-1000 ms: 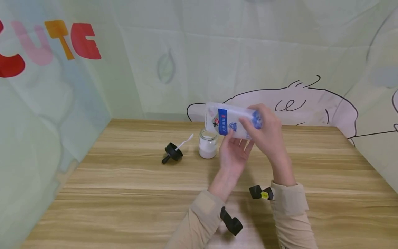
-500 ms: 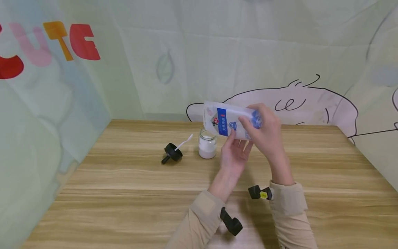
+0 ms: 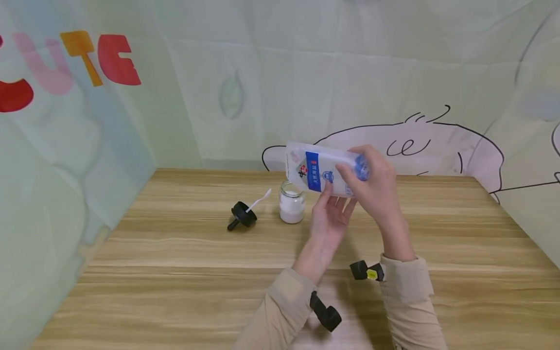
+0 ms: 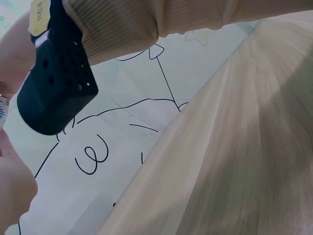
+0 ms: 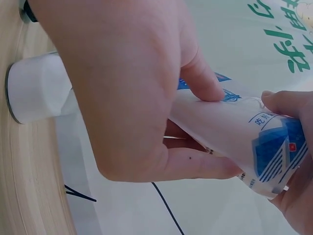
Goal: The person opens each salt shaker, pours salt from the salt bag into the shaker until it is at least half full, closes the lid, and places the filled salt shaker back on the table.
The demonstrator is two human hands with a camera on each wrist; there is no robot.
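Note:
A white plastic salt bag [image 3: 334, 177] with a blue label is tilted, its left end down over the mouth of a glass jar [image 3: 291, 206]. White grains fill much of the jar. My left hand [image 3: 328, 221] holds the bag from below, thumb on the front and fingers behind. At the blue-printed right end, my right hand [image 3: 376, 182] grips the bag with its thumb across the front. The right wrist view shows both hands around the bag [image 5: 215, 122]; its pouring end is hidden there.
Left of the jar, a black lid [image 3: 244, 214] rests tilted on the wooden table [image 3: 175, 282], a thin white spoon [image 3: 260, 200] sticking up from it. A printed cloth [image 3: 197, 97] hangs behind the table.
The bag has shifted very slightly left against the jar since one second ago. Both hands keep the same hold.

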